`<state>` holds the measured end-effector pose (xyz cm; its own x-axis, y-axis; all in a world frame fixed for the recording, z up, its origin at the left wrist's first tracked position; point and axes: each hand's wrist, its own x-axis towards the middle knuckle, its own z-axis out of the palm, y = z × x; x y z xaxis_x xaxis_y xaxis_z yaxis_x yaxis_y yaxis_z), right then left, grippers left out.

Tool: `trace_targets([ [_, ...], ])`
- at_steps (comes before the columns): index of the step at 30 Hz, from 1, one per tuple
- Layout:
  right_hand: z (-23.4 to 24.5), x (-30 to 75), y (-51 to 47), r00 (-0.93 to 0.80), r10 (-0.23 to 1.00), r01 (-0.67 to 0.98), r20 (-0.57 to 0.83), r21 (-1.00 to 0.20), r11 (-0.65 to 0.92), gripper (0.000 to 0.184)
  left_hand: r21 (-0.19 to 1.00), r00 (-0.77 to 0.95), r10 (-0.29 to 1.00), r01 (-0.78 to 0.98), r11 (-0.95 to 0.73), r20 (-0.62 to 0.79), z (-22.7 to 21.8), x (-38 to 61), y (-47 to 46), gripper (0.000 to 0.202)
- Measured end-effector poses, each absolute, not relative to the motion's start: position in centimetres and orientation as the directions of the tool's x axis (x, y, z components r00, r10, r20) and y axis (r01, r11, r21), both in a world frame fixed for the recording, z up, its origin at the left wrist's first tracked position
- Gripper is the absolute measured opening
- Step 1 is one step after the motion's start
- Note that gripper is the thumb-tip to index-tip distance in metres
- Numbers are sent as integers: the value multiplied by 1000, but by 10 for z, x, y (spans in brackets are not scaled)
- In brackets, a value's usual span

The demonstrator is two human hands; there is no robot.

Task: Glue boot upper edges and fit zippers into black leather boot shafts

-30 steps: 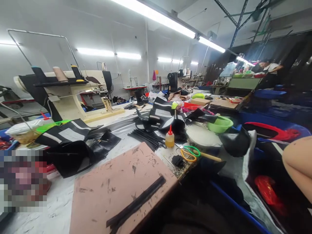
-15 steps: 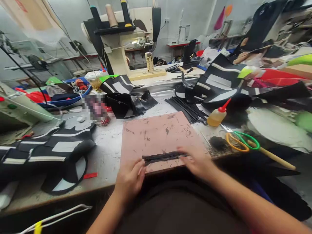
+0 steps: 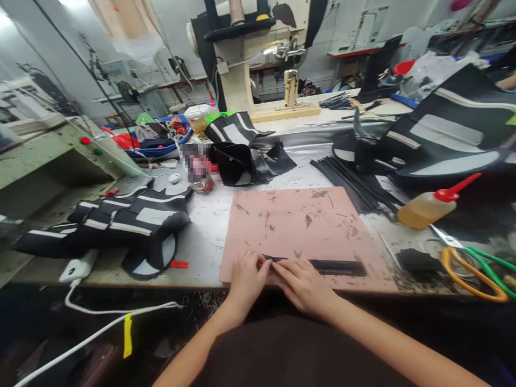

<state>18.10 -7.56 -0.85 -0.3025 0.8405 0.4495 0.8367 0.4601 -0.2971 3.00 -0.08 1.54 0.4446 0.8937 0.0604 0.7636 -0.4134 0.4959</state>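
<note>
A pink work board [image 3: 302, 226] lies on the bench in front of me. Along its near edge rests a bundle of black strips [image 3: 330, 265]. My left hand [image 3: 248, 279] and my right hand [image 3: 302, 285] meet at the left end of that bundle, fingers pinched together on the strip ends. Both hands rest on the board's front edge, almost touching each other.
A glue bottle with a red nozzle [image 3: 431, 207] and green-and-orange scissors [image 3: 471, 263] lie to the right. More black strips [image 3: 358, 185] fan out behind the board. Black-and-white boot uppers [image 3: 121, 226] sit at left, a sewing machine [image 3: 250, 59] at the back.
The camera swung left and down from the room to the bench. My hands came into view, took hold of the black strips and closed together at their left end.
</note>
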Motion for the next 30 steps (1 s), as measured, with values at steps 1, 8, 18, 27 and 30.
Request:
trace_targets([
  [1,-10,180,-76,-292,840,845,457,-289,451,35,500,439,898,769,-400,43,16,31,-2,16],
  [8,-20,177,-77,-302,765,854,569,-195,482,33,489,397,917,808,-330,-37,22,30,-9,14],
  [18,-23,177,-77,-334,698,832,634,-149,534,32,458,503,839,808,-370,-210,37,24,-3,20],
  [27,-18,183,-78,-296,623,800,724,-168,576,31,605,-215,961,793,69,172,159,-79,156,24],
  [30,-18,185,-77,-273,623,789,733,-200,581,30,651,-286,931,755,73,227,167,-116,201,24],
])
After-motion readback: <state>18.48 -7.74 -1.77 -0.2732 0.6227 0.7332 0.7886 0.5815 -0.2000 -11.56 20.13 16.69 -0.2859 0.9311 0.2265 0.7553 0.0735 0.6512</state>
